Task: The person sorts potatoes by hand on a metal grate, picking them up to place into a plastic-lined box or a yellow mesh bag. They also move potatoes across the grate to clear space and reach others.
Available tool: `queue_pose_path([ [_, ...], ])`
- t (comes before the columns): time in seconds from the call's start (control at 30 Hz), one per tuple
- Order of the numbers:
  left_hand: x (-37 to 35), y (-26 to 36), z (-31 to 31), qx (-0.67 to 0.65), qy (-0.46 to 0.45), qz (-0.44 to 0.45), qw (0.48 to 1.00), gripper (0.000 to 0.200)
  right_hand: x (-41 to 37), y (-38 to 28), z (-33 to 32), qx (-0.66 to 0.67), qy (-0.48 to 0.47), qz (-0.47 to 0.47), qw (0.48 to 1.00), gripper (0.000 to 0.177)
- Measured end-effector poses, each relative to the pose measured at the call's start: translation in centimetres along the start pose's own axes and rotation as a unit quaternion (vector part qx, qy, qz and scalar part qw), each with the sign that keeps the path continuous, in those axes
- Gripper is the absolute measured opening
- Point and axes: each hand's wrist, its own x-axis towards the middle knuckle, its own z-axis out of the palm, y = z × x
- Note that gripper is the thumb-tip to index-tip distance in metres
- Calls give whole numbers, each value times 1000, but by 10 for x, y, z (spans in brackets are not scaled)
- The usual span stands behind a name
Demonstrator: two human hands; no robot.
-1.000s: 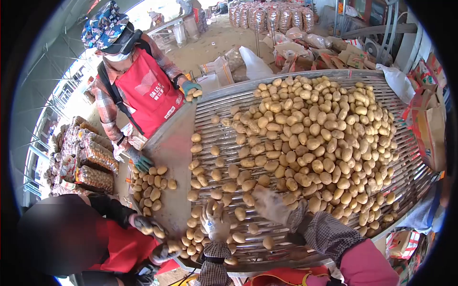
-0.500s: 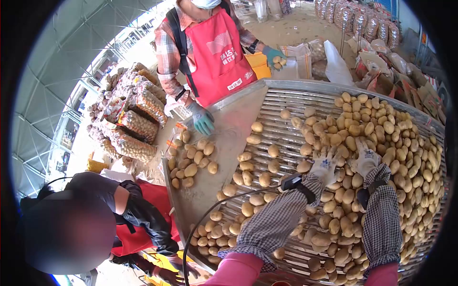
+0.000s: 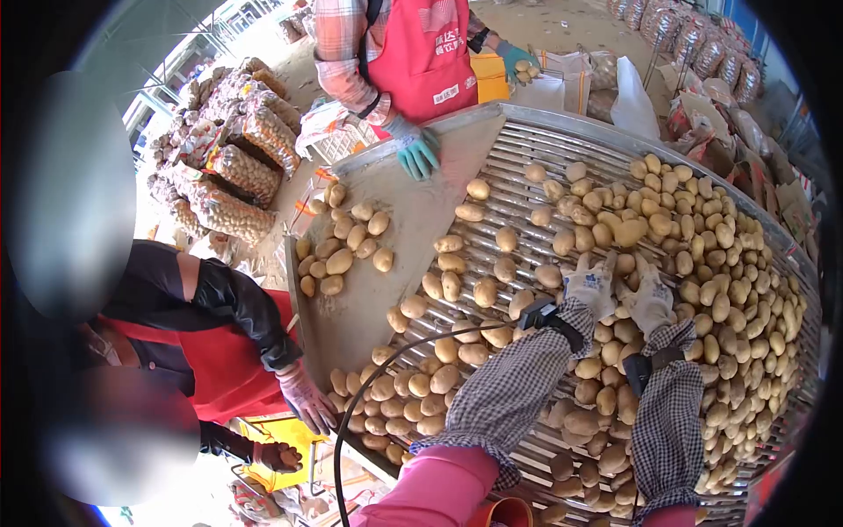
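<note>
Both my hands wear white gloves with a blue print and rest among the potatoes (image 3: pixel 733 307) on the roller table (image 3: pixel 505 351). My left hand (image 3: pixel 590 288) lies palm down with its fingers stretched forward against several potatoes. Close beside it on the right, my right hand (image 3: pixel 648 300) also has its fingers apart, with the tips touching potatoes. One potato (image 3: pixel 625 264) sits between the fingertips of the two hands. Neither hand is wrapped round a potato. Checked sleeves cover my forearms, and a black device with a cable (image 3: pixel 537 314) is strapped at my left wrist.
A metal side tray (image 3: pixel 373 303) holds several potatoes at left. Across the table a co-worker's gloved hand (image 3: pixel 414 151) rests at the rim; their other hand (image 3: pixel 520 63) holds potatoes. Another co-worker's gloved hand (image 3: pixel 307 397) is at the left edge. Filled sacks (image 3: pixel 241 176) stand behind.
My right hand has moved left, closer to my left hand. The co-worker at left has a hand at the table's edge now. The whole view has shifted a little.
</note>
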Motion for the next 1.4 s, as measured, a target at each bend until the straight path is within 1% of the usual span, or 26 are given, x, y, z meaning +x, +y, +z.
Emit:
queue_pose_path([
  [0.07, -22, -15, -5, -36, -21, -11, 999, 88, -25, -13, 11, 16, 19, -5, 1000, 73],
  [0.13, -52, -26, 5, -68, 41, -20, 997, 77, -44, -32, 13, -4, -5, -19, 1000, 79],
  [0.23, -87, -49, 28, -9, 52, -33, 998, 62, -73, -80, 21, 63, -26, -1, 998, 76],
  [0.27, -106, -53, 28, 29, 53, -39, 997, 58, -87, -95, 29, 30, 5, -35, 999, 72],
  [0.3, -104, -69, 55, -40, 11, -61, 997, 55, -101, -107, 38, -6, 35, -68, 997, 69],
  [0.33, -150, -50, -7, -41, -4, -97, 994, 56, -110, -117, 50, 67, 22, -89, 994, 61],
  [0.43, -178, -97, 55, -76, 90, -103, 988, 70, -144, -161, 70, 88, 9, -85, 992, 49],
  [0.5, -206, -120, 84, -117, 119, -84, 982, 86, -165, -165, 90, 69, 74, -196, 975, 49],
  [0.53, -220, -129, 90, -117, 121, -62, 984, 90, -182, -179, 95, 92, 46, -150, 983, 51],
  [0.6, -257, -114, 50, 183, -56, -38, 981, 92, -209, -187, 101, 88, 65, -196, 975, 53],
  [0.67, -294, -109, 39, 110, 13, -48, 993, 82, -232, -194, 100, 89, 18, -204, 975, 53],
  [0.7, -304, -125, 65, 96, 78, -60, 991, 78, -241, -195, 96, 85, 23, -197, 976, 53],
  [0.73, -314, -140, 91, 148, 133, -59, 978, 73, -253, -196, 93, 72, 7, -206, 976, 52],
  [0.83, -347, -139, 91, 17, 156, -39, 987, 52, -282, -187, 96, 73, 23, -233, 969, 51],
  [0.87, -355, -131, 93, 38, 106, -33, 993, 60, -294, -183, 99, 91, 47, -260, 960, 50],
  [0.93, -366, -130, 153, 120, 161, -49, 978, 69, -318, -174, 104, 89, 72, -267, 957, 49],
  [0.97, -373, -117, 155, -48, 153, -57, 985, 71, -328, -164, 108, 118, 69, -274, 952, 48],
  [1.07, -391, -87, 149, -56, 196, -22, 979, 64, -356, -128, 103, 129, 52, -281, 950, 51],
  [1.1, -398, -87, 135, -35, 190, 13, 981, 63, -366, -120, 87, 149, 3, -258, 955, 50],
  [1.13, -399, -84, 124, -41, 242, 24, 969, 59, -374, -110, 77, 171, -48, -235, 956, 50],
  [1.2, -411, -101, 112, -6, 257, 70, 964, 51, -369, -84, 62, 113, 47, -211, 970, 55],
  [1.23, -418, -104, 108, -19, 249, 48, 967, 43, -355, -72, 52, 97, 94, -197, 971, 55],
  [1.3, -434, -118, 105, -34, 269, 83, 959, 42, -315, -35, 49, -64, 153, -196, 966, 57],
  [1.33, -445, -122, 104, -25, 257, 91, 962, 42, -297, -38, 28, -7, 120, -137, 983, 59],
  [1.37, -454, -124, 109, -22, 252, 95, 963, 42, -283, -43, 17, 61, 4, -41, 997, 62],
  [1.4, -463, -127, 115, -64, 258, 66, 962, 39, -273, -43, 12, 21, -30, -66, 997, 68],
])
